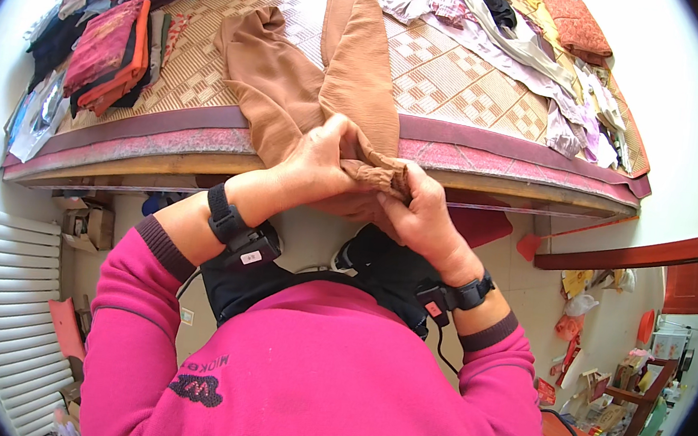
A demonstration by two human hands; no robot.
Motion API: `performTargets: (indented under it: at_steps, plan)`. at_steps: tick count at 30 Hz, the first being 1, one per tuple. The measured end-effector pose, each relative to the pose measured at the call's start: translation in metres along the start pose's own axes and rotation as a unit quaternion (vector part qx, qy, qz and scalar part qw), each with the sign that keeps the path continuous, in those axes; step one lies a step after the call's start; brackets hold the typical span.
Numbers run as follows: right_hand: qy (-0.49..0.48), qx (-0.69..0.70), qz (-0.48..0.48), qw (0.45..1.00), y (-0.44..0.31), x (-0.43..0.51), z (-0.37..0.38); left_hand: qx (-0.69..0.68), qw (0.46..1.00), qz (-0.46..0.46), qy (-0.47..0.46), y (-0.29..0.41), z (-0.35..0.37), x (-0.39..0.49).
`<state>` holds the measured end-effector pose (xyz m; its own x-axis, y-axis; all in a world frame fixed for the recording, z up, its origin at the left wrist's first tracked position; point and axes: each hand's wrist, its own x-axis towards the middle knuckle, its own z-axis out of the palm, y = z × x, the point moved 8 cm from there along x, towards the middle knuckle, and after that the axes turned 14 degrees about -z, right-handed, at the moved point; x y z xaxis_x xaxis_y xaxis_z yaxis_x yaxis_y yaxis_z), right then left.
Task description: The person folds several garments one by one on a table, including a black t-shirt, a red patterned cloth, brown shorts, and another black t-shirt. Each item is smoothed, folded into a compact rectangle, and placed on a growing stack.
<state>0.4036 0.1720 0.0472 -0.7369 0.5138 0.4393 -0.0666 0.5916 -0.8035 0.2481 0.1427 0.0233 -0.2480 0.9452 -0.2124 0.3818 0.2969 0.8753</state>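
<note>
Brown trousers (365, 71) lie with both legs stretched away over a patterned woven mat (468, 80) on a bed. Their gathered elastic waistband (386, 176) is lifted at the bed's near edge. My left hand (324, 154) grips the cloth, its fingers partly hidden in the folds. On the other side, my right hand (421, 210) pinches the waistband between thumb and fingers. Part of the cloth hangs below the hands, in front of the bed's edge. Both wrists wear black straps with small devices.
Folded clothes (109, 55) are stacked at the bed's left. Loose garments (504, 48) spread over its right side, near a folded orange-red cloth (569, 17). A white radiator (16, 309) stands at lower left. A dark red wooden bar (629, 250) juts in from the right.
</note>
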Motion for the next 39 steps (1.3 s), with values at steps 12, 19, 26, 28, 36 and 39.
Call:
performTargets:
  at_steps: [12,19,26,28,36,39]
  plan:
    - [0.144,0.004,-0.139,0.98,-0.044,0.082,-0.077,0.129,0.982,0.128,-0.059,0.103,-0.067,0.019]
    - [0.229,0.199,0.115,0.946,0.079,0.045,-0.075,-0.157,0.975,0.153,-0.021,0.137,-0.172,0.032]
    - [0.108,0.397,0.177,0.894,0.111,0.075,0.006,-0.203,0.959,0.182,0.08,0.182,-0.26,0.017]
    - [0.062,0.45,0.154,0.877,0.103,0.088,0.021,-0.223,0.95,0.204,0.08,0.195,-0.274,0.009]
    - [0.09,0.561,0.257,0.781,0.122,0.136,0.09,-0.186,0.945,0.247,0.11,0.225,-0.314,-0.038]
    - [0.084,0.655,0.342,0.669,0.108,0.131,0.117,-0.194,0.941,0.247,0.126,0.227,-0.321,-0.053]
